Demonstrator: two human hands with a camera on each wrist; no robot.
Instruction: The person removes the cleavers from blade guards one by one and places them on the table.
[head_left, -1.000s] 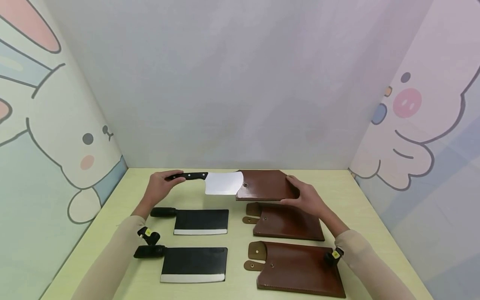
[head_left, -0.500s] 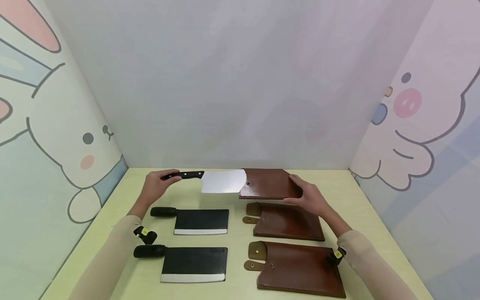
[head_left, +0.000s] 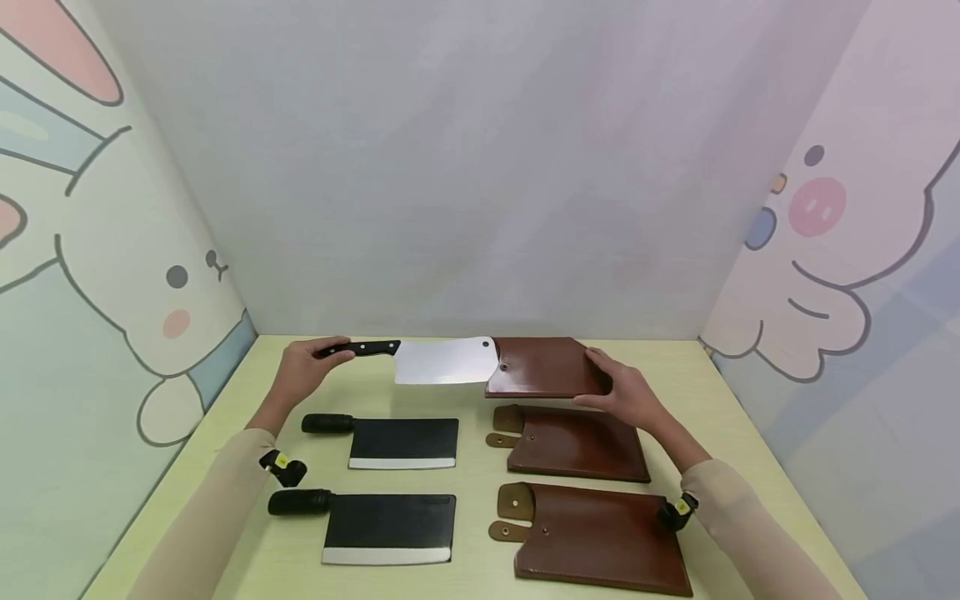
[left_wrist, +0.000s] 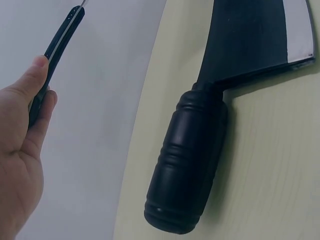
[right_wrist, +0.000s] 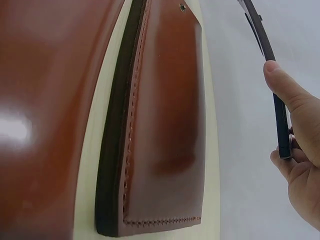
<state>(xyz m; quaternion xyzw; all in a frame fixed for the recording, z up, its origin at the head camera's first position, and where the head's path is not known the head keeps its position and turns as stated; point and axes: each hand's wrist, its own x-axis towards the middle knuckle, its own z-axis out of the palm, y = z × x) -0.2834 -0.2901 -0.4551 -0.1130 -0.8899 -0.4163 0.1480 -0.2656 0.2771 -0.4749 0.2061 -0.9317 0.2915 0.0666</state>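
Cleaver and sheath held above the table
Left hand [head_left: 300,372] grips the cleaver [head_left: 420,359] handle; right hand [head_left: 626,392] pinches the sheath [head_left: 543,367], mid-frame.

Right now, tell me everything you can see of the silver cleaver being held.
The silver cleaver has a broad, bright rectangular blade and a slim black riveted handle. The left hand grips that handle, holding it level above the table. Its blade tip meets the mouth of the brown leather sheath, which the right hand holds.

The silver cleaver [head_left: 446,361] has its blade tip hidden inside the held sheath [head_left: 546,367]; in the right wrist view the sheath appears only edge-on, cut off at the upper right.
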